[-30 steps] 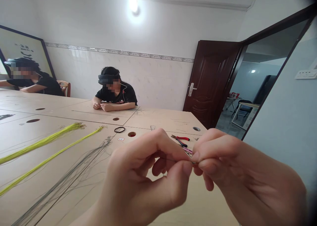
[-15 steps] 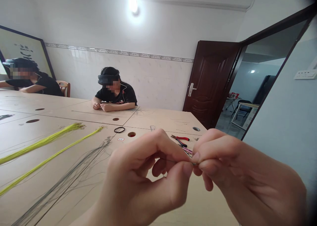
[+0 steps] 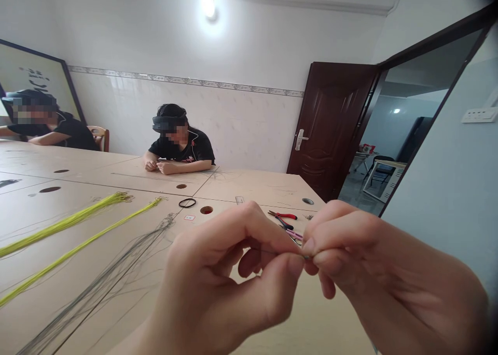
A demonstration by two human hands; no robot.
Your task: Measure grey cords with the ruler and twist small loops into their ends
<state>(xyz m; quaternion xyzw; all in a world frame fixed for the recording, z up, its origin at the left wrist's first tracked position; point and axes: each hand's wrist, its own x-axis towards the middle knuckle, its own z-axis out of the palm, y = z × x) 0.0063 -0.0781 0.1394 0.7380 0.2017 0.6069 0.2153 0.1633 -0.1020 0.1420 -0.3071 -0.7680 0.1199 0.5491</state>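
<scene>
Close in front of me, my left hand (image 3: 237, 277) pinches a thin dark line (image 3: 268, 251) between thumb and forefinger. My right hand (image 3: 377, 256) is closed in a pinch right beside it, and the fingertips of both hands meet. The line runs from behind the left fingers to this meeting point. Something tiny shows between the fingertips, too small to make out. Just beyond the hands lie red-and-black pliers (image 3: 286, 216) and a pink-handled tool (image 3: 293, 234), partly hidden by the fingers.
On the table (image 3: 128, 313) lie a thick yellow bundle of line (image 3: 70, 222), a thinner yellow bundle (image 3: 85, 246) and loose grey strands (image 3: 109, 272). A black ring (image 3: 187, 203) lies near a round table hole (image 3: 206, 209). Two people sit across, one a co-worker (image 3: 181, 147) in black.
Both hands keep the same pinch with hardly any movement. The view has shifted very slightly.
</scene>
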